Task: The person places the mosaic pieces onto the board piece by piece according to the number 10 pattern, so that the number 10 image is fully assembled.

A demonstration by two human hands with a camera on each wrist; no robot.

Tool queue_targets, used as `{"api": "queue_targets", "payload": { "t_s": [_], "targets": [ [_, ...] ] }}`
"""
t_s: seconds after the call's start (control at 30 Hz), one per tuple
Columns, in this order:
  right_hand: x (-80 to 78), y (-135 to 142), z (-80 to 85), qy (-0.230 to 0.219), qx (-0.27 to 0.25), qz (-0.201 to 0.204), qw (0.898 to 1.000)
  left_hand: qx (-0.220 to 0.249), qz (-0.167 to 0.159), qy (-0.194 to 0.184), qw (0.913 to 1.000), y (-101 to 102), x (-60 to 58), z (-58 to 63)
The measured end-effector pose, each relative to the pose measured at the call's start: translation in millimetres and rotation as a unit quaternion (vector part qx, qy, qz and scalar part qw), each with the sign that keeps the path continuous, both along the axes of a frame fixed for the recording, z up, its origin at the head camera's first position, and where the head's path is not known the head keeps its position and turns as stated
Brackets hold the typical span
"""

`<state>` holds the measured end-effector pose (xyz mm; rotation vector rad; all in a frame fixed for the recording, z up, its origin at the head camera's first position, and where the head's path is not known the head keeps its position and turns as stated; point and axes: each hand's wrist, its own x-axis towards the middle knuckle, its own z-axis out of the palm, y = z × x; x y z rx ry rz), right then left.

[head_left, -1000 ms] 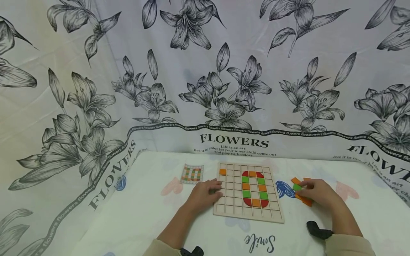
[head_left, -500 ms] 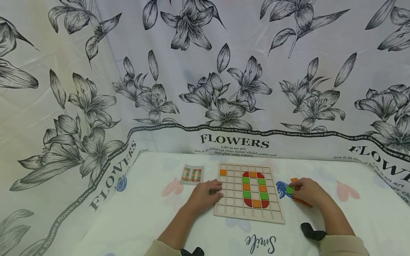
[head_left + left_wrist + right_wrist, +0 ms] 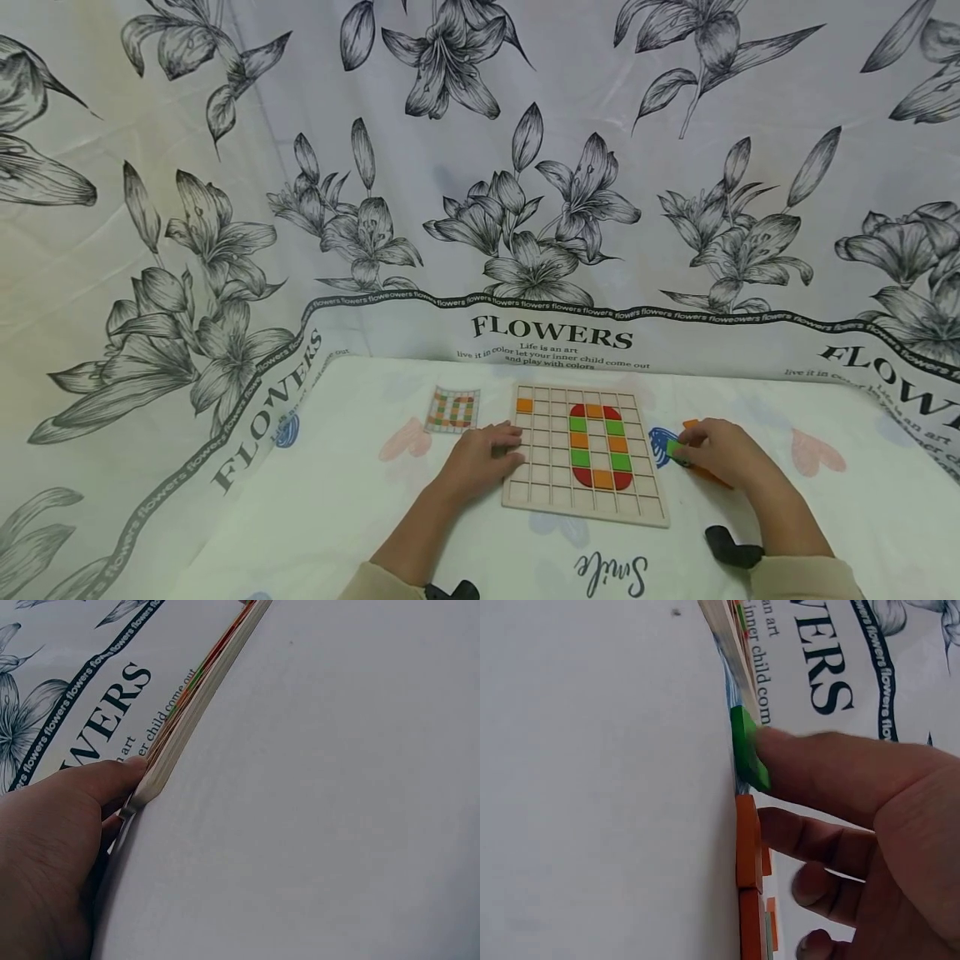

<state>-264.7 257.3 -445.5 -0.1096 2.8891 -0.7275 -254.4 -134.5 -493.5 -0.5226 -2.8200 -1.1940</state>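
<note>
While the right hand (image 3: 722, 455) is pinching a green tile (image 3: 672, 450) between thumb and index finger, that tile is shifting away from the orange tiles (image 3: 748, 844) toward the grid board (image 3: 538, 457), so it is separating but not yet reaching it; the left hand (image 3: 482, 457) is resting loosely parted fingers on the board's left edge; a patterned card (image 3: 452, 410) is lying beyond.

1. The grid board (image 3: 540, 494) is showing bare, matt wood.
2. The green tile (image 3: 745, 746) and orange tile (image 3: 747, 840) are looking smooth.
3. The card (image 3: 452, 410) is resembling paper.
4. The backdrop (image 3: 465, 150) is resembling smooth, creased cloth.
5. The surface (image 3: 300, 500) is looking smooth and matt.
6. The right sleeve (image 3: 802, 577) is resembling cloth, the wrist mount (image 3: 731, 547) matt plastic.
</note>
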Motion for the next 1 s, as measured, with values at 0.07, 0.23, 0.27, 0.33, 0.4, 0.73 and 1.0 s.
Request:
{"api": "queue_targets", "payload": {
  "t_s": [0.07, 0.23, 0.27, 0.33, 0.4, 0.73, 1.0],
  "targets": [
    [0.5, 0, -0.6, -0.002, -0.004, 0.002, 1.000, 0.001, 0.000, -0.002, 1.0000, 0, -0.2, 0.2],
    [0.5, 1, -5.4, 0.007, -0.003, 0.014, 1.000, 0.007, -0.002, -0.008, 0.9999, 1, 0.1, 1.5],
    [0.4, 2, -6.2, 0.011, -0.002, 0.017, 1.000, 0.008, -0.003, -0.008, 0.9999, 1, 0.2, 1.8],
    [0.3, 2, -7.0, 0.018, -0.001, 0.022, 1.000, 0.007, -0.003, -0.007, 0.9999, 1, 0.5, 2.6],
    [0.6, 2, -6.9, 0.024, 0.001, 0.028, 0.999, 0.005, -0.004, -0.003, 1.0000, 1, 0.5, 3.0],
    [1.4, -20, 10.7, 0.043, -0.026, 0.023, 0.998, 0.014, -0.009, 0.002, 0.9999, -1, 0.8, 1.6],
    [-20.9, -92, 26.2, 0.043, -0.052, 0.065, 0.996, 0.011, -0.009, 0.004, 0.9999, 0, 1.2, 2.2]
  ]
}}
